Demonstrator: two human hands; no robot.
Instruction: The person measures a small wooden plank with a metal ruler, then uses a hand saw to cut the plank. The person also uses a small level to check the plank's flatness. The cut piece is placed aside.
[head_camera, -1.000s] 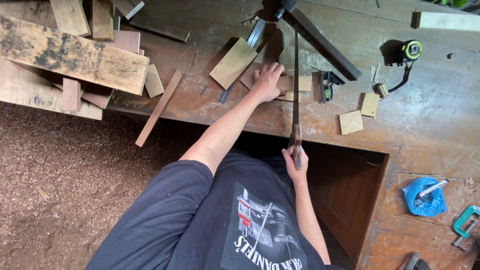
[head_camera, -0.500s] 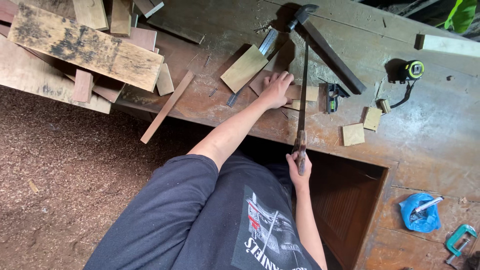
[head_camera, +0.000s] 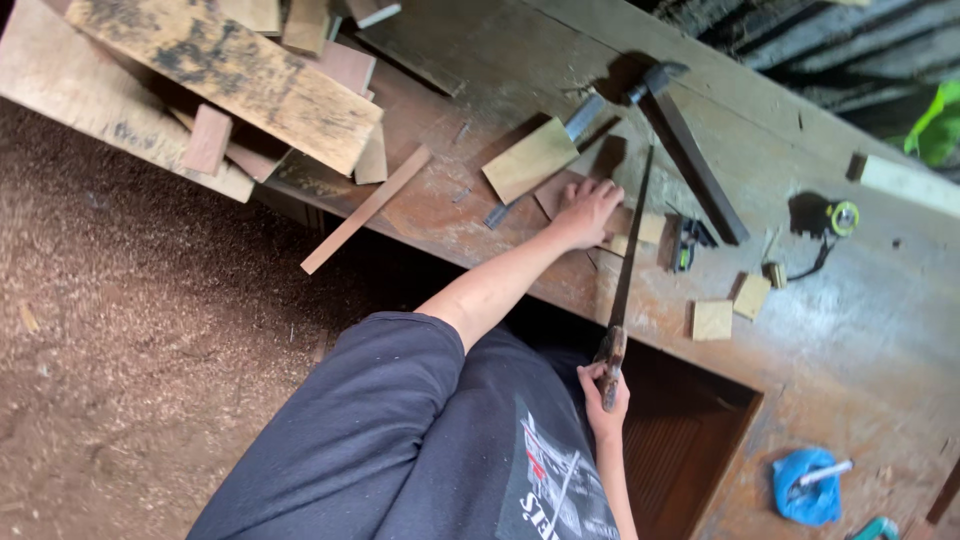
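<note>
Head view: right hand (head_camera: 605, 395) fingers clamped on the handsaw (head_camera: 625, 265) handle, blade running up across the bench (head_camera: 850, 330) edge. Left hand (head_camera: 585, 212) fingers spread flat, pressing a reddish wood piece (head_camera: 556, 192) just left of the blade. Near it: light wood block (head_camera: 530, 160), thin strip (head_camera: 366, 208), two small offcuts (head_camera: 730, 308), tape measure (head_camera: 843, 218).

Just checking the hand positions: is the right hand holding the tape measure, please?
No, the right hand grips the handsaw handle, while the tape measure lies apart on the workbench.
</note>
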